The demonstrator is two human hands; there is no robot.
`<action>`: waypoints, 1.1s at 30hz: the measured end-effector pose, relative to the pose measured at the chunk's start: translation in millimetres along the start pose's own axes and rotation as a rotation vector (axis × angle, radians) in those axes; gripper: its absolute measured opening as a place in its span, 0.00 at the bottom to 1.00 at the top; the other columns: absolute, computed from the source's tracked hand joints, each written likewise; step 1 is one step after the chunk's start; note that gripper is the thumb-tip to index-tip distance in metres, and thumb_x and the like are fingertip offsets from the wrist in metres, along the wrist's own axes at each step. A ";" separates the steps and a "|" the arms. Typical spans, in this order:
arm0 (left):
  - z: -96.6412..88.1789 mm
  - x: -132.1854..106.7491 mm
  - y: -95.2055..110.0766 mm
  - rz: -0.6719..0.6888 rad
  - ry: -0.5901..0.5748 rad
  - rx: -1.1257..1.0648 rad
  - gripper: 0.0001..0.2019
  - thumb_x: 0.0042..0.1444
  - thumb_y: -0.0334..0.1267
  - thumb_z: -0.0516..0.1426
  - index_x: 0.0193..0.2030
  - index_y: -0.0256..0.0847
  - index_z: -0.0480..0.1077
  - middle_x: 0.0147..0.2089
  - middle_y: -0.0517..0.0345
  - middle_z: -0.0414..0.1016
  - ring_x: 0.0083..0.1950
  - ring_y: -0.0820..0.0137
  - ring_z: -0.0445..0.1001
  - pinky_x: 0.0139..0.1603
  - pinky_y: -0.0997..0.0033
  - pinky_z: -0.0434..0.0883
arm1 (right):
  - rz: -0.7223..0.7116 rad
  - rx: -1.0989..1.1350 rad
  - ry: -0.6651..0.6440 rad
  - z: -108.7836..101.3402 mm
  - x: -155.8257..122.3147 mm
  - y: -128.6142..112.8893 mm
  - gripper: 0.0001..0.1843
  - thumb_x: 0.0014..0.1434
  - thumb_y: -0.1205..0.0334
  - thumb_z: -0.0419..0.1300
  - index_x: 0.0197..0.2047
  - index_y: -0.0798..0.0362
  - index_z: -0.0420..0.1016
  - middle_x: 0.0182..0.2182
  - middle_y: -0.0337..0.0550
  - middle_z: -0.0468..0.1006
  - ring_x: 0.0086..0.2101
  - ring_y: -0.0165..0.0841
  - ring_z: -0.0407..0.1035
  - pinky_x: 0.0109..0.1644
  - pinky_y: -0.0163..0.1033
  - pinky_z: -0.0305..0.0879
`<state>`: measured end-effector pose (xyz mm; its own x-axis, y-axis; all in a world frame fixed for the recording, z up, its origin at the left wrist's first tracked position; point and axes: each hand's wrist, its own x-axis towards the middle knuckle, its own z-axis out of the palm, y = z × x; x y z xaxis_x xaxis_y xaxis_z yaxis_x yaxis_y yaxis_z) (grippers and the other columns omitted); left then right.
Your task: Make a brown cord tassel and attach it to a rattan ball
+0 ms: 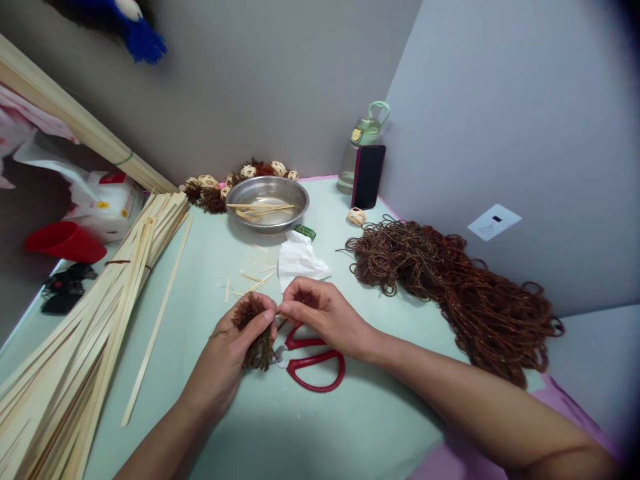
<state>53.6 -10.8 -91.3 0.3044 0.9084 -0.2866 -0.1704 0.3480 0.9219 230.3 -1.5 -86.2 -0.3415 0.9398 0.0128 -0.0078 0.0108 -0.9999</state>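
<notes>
My left hand [220,357] is closed around a small brown yarn tassel [260,353], its cut ends fanning out above and below the thumb. At the tassel's right side, the thumb and forefinger of my right hand [325,317] are pinched together, almost touching the left fingertips. What lies between the right fingertips is too small to make out. Red-handled scissors [295,365] rest on the table just beneath both hands, the blades partly hidden by the tassel. Beyond the right hand is a crumpled white tissue [300,260], with a small green roll [305,232] behind it.
A metal bowl [267,225] holds water and thin strips. Pale wooden strips [100,333] lie bundled at left, with one loose strip [160,320] alongside. Brown cord [450,280] is heaped at right. A phone [369,177] leans against a bottle [350,163] near a woven ball [357,216].
</notes>
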 end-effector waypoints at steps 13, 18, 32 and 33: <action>-2.0 3.8 -6.1 0.017 -0.031 0.055 0.07 0.60 0.44 0.60 0.38 0.45 0.69 0.28 0.64 0.69 0.31 0.74 0.64 0.33 0.77 0.64 | -0.105 -0.090 0.043 2.5 -1.6 -8.0 0.02 0.61 0.68 0.60 0.37 0.53 0.72 0.31 0.37 0.74 0.33 0.29 0.68 0.40 0.35 0.64; -4.9 3.2 -9.3 0.033 -0.034 0.051 0.07 0.59 0.43 0.61 0.36 0.44 0.70 0.28 0.64 0.67 0.30 0.74 0.63 0.33 0.76 0.64 | -0.073 -0.130 0.011 1.8 -1.9 -10.8 0.06 0.63 0.59 0.60 0.40 0.53 0.70 0.32 0.38 0.72 0.33 0.29 0.66 0.39 0.35 0.62; -5.2 5.3 -11.7 0.004 0.017 0.114 0.09 0.60 0.48 0.59 0.40 0.46 0.69 0.27 0.65 0.68 0.29 0.74 0.64 0.30 0.77 0.64 | 0.006 -0.227 0.008 -0.5 0.1 -3.1 0.09 0.65 0.61 0.55 0.33 0.54 0.68 0.26 0.35 0.65 0.28 0.27 0.57 0.32 0.33 0.54; -5.3 5.2 -11.6 0.001 0.025 0.107 0.10 0.59 0.48 0.60 0.40 0.46 0.70 0.28 0.65 0.68 0.29 0.74 0.65 0.30 0.77 0.64 | 0.004 -0.208 0.014 -0.4 0.6 -2.7 0.08 0.64 0.62 0.56 0.33 0.55 0.69 0.26 0.35 0.65 0.28 0.27 0.57 0.32 0.33 0.54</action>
<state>52.2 -8.8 -104.9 0.2803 0.9147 -0.2910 -0.0693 0.3216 0.9443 230.5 -0.8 -83.4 -0.3280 0.9446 0.0104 0.1882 0.0761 -0.9792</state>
